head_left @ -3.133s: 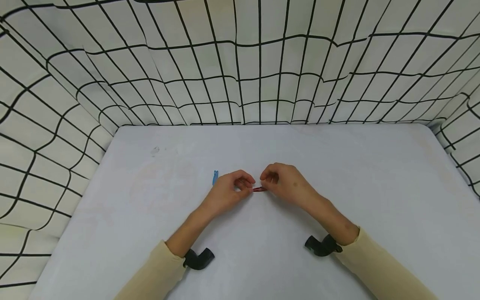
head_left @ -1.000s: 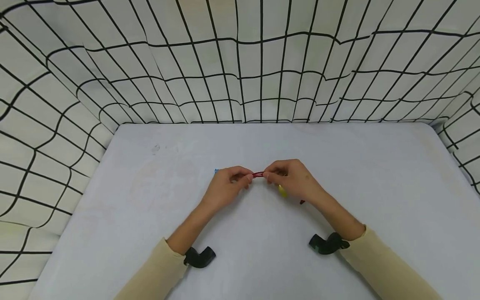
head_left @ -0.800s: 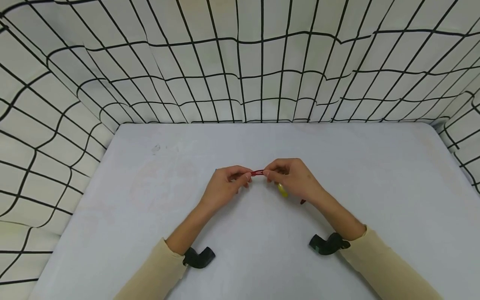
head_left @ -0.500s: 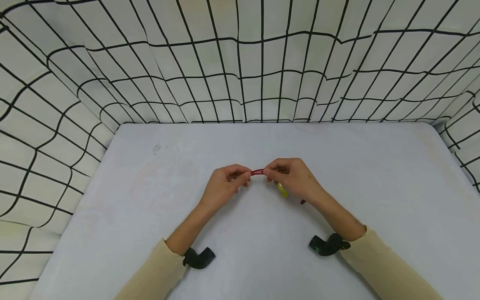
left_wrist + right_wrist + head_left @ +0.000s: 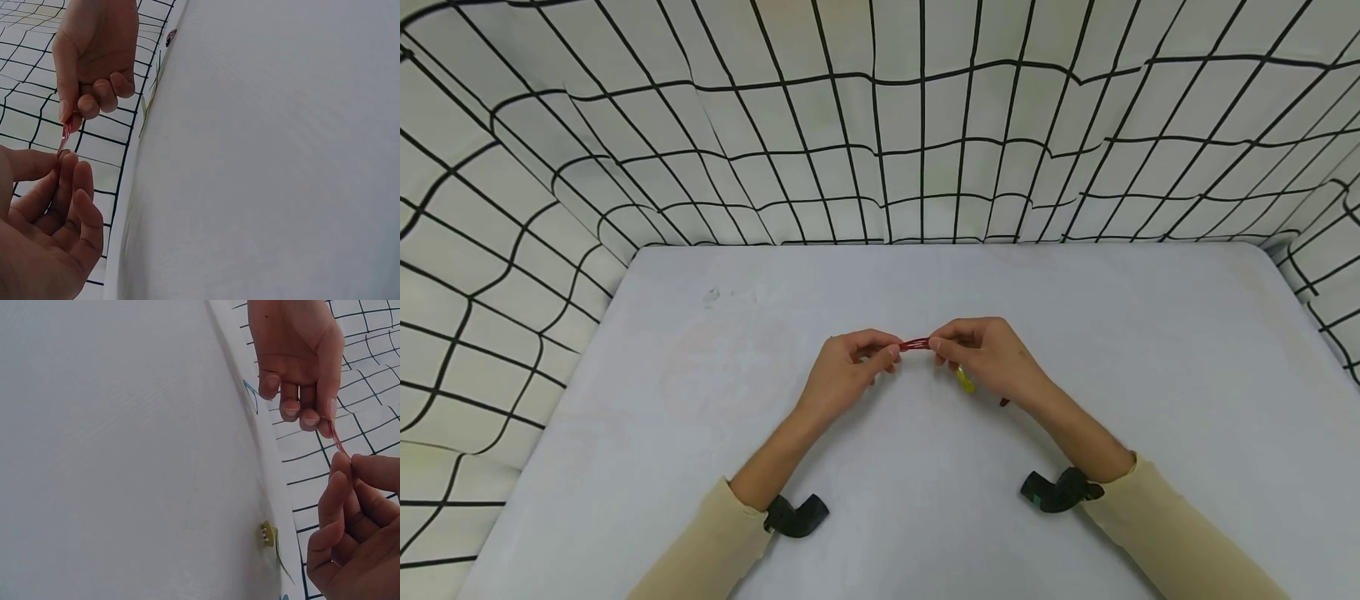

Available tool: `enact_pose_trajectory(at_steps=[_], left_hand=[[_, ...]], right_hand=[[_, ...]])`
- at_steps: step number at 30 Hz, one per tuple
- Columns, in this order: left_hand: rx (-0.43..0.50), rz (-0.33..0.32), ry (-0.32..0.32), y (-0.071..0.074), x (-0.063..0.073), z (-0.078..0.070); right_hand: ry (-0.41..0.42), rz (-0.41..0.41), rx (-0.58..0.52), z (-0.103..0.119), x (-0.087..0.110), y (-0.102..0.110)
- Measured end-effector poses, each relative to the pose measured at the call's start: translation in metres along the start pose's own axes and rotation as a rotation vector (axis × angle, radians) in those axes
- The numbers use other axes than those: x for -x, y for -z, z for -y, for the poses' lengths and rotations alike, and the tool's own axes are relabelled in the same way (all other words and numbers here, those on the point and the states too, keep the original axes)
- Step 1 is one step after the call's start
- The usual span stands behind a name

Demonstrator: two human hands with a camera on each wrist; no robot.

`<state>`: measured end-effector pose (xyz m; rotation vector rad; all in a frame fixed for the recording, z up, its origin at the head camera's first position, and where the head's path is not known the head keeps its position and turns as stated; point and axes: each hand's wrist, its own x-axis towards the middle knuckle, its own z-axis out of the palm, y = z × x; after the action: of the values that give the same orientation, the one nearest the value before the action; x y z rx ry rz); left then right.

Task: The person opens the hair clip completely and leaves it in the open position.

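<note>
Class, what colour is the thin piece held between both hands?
The thin piece is red, clearest in the head view.

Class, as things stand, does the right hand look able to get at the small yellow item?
Probably yes: in the head view the yellow item shows close beside the right hand, with nothing visible blocking the way. That hand pinches the red piece, so must likely let go first.

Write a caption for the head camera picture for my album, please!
Left hand and right hand pinch a thin red object above a white table, a yellow item nearby.
</note>
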<state>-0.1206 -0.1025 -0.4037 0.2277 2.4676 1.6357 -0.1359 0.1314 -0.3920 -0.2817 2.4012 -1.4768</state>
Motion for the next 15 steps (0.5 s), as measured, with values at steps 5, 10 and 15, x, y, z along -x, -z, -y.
enact_pose_trajectory(at_steps=[5, 10, 15], left_hand=[[0.003, 0.008, 0.001, 0.0006, 0.0005, 0.0005], [0.001, 0.004, -0.005, 0.0011, 0.0007, 0.0006], [0.026, -0.014, 0.001, 0.0012, 0.0017, 0.0007]], right_hand=[[0.001, -0.003, -0.002, -0.0003, -0.0002, -0.0003], [0.003, -0.011, 0.001, 0.0004, 0.0003, -0.0004], [0.012, -0.011, -0.008, 0.0005, 0.0006, -0.0005]])
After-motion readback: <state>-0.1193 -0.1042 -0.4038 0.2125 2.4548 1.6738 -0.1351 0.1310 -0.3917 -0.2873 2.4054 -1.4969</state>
